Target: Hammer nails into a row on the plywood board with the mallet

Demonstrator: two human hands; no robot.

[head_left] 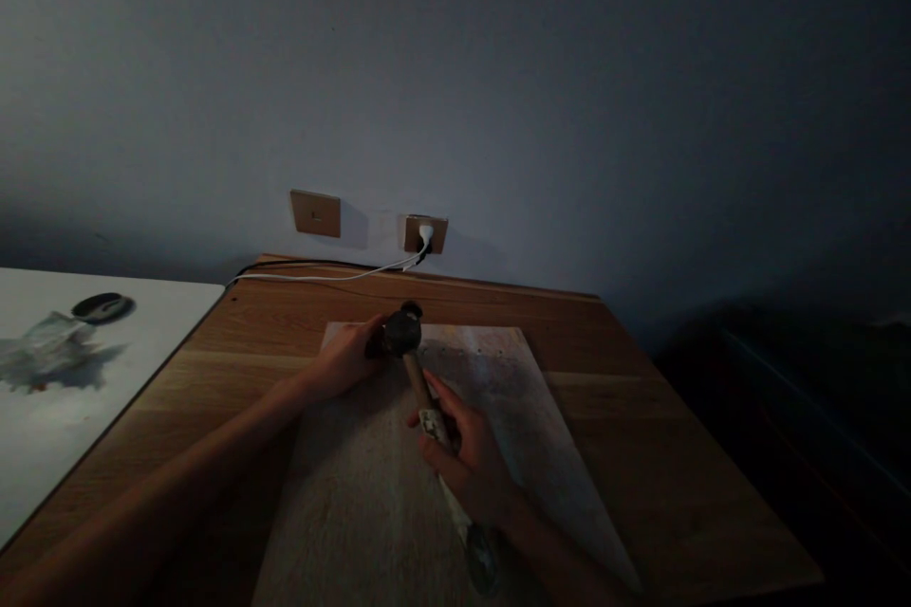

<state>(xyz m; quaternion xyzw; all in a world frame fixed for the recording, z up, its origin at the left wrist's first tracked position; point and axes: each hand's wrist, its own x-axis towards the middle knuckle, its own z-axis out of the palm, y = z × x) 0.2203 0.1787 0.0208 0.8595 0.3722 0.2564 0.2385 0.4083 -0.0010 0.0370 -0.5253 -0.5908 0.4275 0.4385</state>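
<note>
Left hand: fingertips are hiding behind the hammer; I'm not seeing what they're touching.
Right hand: is covering part of the handle.
Board: near end is running out of view.
Specks: showing too small to tell.
Plastic: running past the left edge.

One left hand and one right hand made two hands in total. I counted one hammer and one board. On the board there were at least four small spots, but the exact number was too dim to tell. The tables were two: one brown table and one white table. One crumpled bag and one dark oval thing were counted also. There were two wall plates, one white plug, and at least two cords, one white and one black.
</note>
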